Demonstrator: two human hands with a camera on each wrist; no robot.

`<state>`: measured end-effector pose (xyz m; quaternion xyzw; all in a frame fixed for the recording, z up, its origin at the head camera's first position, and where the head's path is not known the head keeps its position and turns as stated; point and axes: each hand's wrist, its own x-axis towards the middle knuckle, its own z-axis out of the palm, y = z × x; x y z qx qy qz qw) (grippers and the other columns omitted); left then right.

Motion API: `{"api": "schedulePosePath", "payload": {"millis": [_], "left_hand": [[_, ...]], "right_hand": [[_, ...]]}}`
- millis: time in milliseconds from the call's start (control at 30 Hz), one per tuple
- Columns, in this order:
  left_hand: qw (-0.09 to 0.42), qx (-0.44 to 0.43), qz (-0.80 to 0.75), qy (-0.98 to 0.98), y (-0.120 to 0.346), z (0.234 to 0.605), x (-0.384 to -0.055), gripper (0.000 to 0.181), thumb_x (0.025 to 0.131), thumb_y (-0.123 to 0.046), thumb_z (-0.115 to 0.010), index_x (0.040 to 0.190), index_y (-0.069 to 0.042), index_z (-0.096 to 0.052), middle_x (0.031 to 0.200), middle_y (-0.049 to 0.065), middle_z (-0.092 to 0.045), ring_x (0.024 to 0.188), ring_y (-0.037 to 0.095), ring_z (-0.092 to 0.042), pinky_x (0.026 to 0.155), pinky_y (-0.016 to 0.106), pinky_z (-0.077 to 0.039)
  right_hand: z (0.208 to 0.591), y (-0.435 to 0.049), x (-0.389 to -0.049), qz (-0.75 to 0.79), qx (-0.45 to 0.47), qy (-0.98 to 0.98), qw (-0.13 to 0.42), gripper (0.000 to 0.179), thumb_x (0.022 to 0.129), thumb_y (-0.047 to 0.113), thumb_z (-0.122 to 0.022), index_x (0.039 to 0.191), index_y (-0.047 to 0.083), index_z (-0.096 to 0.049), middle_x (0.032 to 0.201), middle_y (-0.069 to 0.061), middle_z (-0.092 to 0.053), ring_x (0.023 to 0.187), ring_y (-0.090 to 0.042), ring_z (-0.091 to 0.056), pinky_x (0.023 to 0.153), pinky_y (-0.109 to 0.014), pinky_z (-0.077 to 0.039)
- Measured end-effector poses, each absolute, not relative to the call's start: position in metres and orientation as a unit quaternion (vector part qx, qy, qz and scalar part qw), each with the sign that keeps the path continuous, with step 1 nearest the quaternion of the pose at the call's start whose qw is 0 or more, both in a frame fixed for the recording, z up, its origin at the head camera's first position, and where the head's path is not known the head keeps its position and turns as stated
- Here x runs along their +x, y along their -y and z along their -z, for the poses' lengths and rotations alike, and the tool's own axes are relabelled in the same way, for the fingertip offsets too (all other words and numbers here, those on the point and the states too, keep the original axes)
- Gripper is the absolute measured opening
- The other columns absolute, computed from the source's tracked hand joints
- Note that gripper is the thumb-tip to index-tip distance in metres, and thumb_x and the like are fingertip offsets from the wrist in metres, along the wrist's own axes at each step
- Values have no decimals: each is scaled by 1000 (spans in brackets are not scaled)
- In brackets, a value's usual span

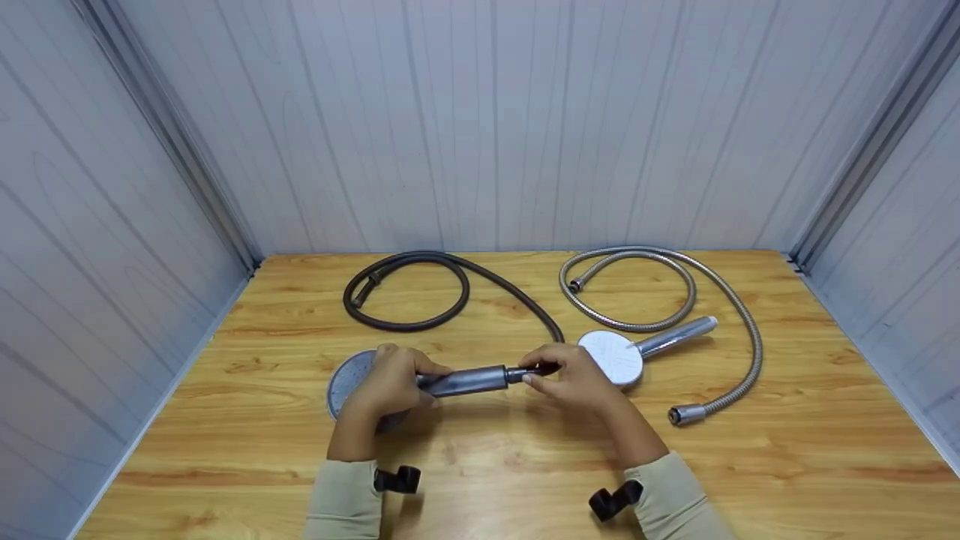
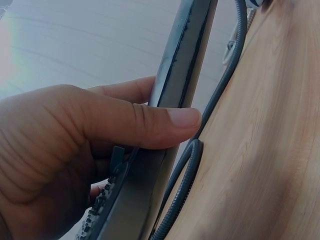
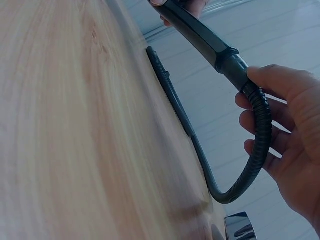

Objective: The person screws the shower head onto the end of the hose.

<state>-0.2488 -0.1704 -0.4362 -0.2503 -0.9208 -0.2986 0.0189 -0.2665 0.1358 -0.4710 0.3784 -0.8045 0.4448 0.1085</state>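
Note:
A dark grey shower head (image 1: pixel 469 381) is held a little above the table, its round face (image 1: pixel 346 381) to the left. My left hand (image 1: pixel 390 381) grips its handle close to the face; in the left wrist view the thumb lies across the handle (image 2: pixel 182 60). At the handle's other end, my right hand (image 1: pixel 566 375) pinches the end fitting of a dark shower hose (image 1: pixel 517 292). The right wrist view has the fitting (image 3: pixel 234 70) right against the handle's end, with thumb on one side and fingers behind. From there the hose bends down to the table.
The dark hose's far part lies coiled at the back left. To the right, a chrome shower head (image 1: pixel 611 356) with a white face lies beside my right hand. A silver hose (image 1: pixel 754 345) curls behind it. Pale panel walls (image 1: pixel 495 135) enclose the wooden table (image 1: pixel 510 480) at back and sides.

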Motion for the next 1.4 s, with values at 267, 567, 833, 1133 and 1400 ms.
{"api": "schedulePosePath", "payload": {"millis": [267,567,833,1133,1400], "left_hand": [[13,-247,304,920,170,436,-248,44,62,-5,-89,103,-17,-78,89,-6,-73,74,13,-56,89,42,-24],[27,-263,295,918,170,437,-250,44,61,-4,-89,102,-15,-78,88,-5,-74,75,11,-60,87,43,-27],[25,-265,300,916,171,438,-250,44,62,-4,-90,103,-11,-78,90,-4,-74,76,13,-60,85,43,-26],[23,-266,303,915,172,438,-250,44,62,-2,-89,103,-11,-78,89,-3,-74,74,12,-60,86,43,-26],[21,-261,300,917,171,437,-250,44,62,-1,-88,103,-13,-78,89,-4,-74,75,12,-61,88,44,-26]], "right_hand": [[469,-135,-265,-447,367,810,95,14,86,11,-74,99,5,-75,95,-4,-73,83,-13,-65,71,-29,-53],[469,-134,-264,-446,356,817,78,15,89,13,-71,101,5,-74,97,-4,-72,84,-13,-64,73,-30,-53],[471,-135,-267,-446,375,807,96,23,81,9,-78,102,1,-71,95,-4,-70,82,-18,-64,73,-32,-52],[471,-134,-266,-453,379,800,105,24,76,-2,-80,97,5,-71,92,-8,-69,77,-27,-62,70,-36,-51],[449,-129,-252,-450,387,798,105,20,75,-11,-75,93,-5,-69,89,-17,-68,76,-34,-62,68,-40,-52]]}}
